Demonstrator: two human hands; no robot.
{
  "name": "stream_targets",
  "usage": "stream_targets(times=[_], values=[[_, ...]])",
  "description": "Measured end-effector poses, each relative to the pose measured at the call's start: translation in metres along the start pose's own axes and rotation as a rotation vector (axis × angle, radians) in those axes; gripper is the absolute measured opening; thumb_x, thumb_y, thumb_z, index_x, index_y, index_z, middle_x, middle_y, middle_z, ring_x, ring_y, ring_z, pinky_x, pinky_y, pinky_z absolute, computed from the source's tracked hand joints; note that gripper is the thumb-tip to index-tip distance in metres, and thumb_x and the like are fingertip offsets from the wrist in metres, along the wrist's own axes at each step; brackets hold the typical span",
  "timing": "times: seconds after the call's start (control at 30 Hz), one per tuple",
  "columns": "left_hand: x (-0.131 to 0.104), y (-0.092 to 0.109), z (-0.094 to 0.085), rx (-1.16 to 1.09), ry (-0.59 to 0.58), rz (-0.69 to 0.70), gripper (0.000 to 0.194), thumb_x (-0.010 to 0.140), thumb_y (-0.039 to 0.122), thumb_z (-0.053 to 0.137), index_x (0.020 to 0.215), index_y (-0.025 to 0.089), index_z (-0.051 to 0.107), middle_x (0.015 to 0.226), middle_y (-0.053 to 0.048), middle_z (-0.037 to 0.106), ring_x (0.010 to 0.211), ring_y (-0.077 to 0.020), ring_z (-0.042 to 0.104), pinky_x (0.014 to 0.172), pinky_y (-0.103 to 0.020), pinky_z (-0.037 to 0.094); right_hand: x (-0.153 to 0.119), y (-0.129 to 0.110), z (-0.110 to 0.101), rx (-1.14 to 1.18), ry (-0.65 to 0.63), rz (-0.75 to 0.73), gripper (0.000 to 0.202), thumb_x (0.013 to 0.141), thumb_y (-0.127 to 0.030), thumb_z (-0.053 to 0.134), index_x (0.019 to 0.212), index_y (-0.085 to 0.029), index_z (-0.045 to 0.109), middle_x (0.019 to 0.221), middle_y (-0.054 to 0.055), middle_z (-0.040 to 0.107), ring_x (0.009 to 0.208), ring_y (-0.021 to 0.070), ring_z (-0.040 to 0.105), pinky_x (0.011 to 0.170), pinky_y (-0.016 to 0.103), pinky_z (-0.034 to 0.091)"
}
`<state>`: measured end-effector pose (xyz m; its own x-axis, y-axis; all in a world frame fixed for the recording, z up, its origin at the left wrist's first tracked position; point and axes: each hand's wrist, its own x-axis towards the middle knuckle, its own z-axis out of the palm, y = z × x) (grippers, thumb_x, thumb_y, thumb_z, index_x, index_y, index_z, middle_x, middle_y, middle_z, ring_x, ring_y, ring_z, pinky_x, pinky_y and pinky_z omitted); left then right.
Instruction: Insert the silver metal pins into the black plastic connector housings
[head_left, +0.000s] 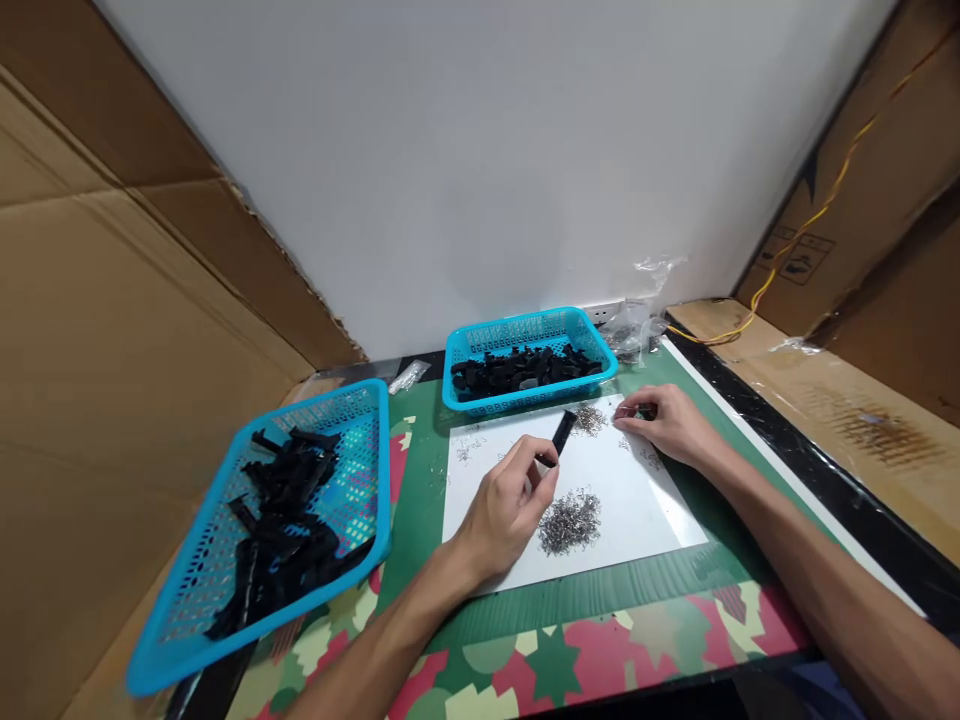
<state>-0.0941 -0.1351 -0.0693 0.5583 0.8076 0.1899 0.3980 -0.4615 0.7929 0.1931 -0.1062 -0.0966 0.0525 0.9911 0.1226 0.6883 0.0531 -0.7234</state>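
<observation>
Between the thumb and fingers of my left hand [510, 500] is a black plastic part [564, 434], long and narrow, tilted up over a white sheet [630, 510]. My right hand [664, 422] is at the sheet's right edge, thumb and fingertips pinched together; whatever they hold is too small to make out. A pile of small metal springs or clips [571, 522] lies just right of my left hand. A smaller pile of similar metal pieces [590, 419] sits between the two hands, near the back of the sheet.
A blue basket [384, 450] of black plastic parts [289, 510] stands at left. Behind the sheet is another blue basket [525, 402] with more black parts [517, 370]. Clear plastic bags [632, 328] lie at the back right, near a yellow cable [765, 285]. Cardboard walls flank the table.
</observation>
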Motion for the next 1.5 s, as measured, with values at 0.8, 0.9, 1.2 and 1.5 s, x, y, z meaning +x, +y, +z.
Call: stream_targets(times=[0.8,0.9,1.2,1.5], values=[[-0.008,0.004,0.011,0.176,-0.066,0.032,0.022,0.110,0.035,0.047,0.112,0.023,0.065,0.115,-0.003,0.062,0.084,-0.0148,0.063,0.077,-0.030,0.050,-0.038,-0.050,0.020,0.526,-0.288,-0.201,0.026,0.083,-0.036,0.087,0.084,-0.021,0.065,0.069,0.000,0.074,0.064,0.0156,0.069,0.060,0.026,0.051],[-0.008,0.004,0.012,0.192,-0.079,0.040,0.024,0.111,0.037,0.045,0.113,0.023,0.064,0.117,-0.003,0.061,0.083,-0.0143,0.063,0.076,-0.030,0.051,-0.038,-0.052,0.018,0.492,-0.325,-0.227,0.025,0.085,-0.036,0.085,0.080,-0.020,0.066,0.070,0.000,0.072,0.064,0.0142,0.065,0.059,0.025,0.049],[-0.006,0.004,0.011,0.201,-0.119,0.052,0.023,0.111,0.035,0.044,0.113,0.022,0.063,0.116,-0.004,0.060,0.083,-0.0152,0.063,0.077,-0.031,0.052,-0.039,-0.056,0.018,0.402,-0.345,-0.258,0.026,0.087,-0.038,0.082,0.078,-0.020,0.066,0.067,-0.001,0.069,0.061,0.0130,0.059,0.057,0.025,0.043],[-0.006,0.002,0.012,0.186,-0.082,0.001,0.022,0.111,0.036,0.042,0.116,0.024,0.060,0.116,-0.004,0.061,0.086,-0.0170,0.063,0.079,-0.033,0.050,-0.041,-0.058,0.018,0.333,-0.274,-0.244,0.025,0.090,-0.044,0.079,0.082,-0.021,0.073,0.077,0.003,0.074,0.068,0.0179,0.064,0.060,0.029,0.044]])
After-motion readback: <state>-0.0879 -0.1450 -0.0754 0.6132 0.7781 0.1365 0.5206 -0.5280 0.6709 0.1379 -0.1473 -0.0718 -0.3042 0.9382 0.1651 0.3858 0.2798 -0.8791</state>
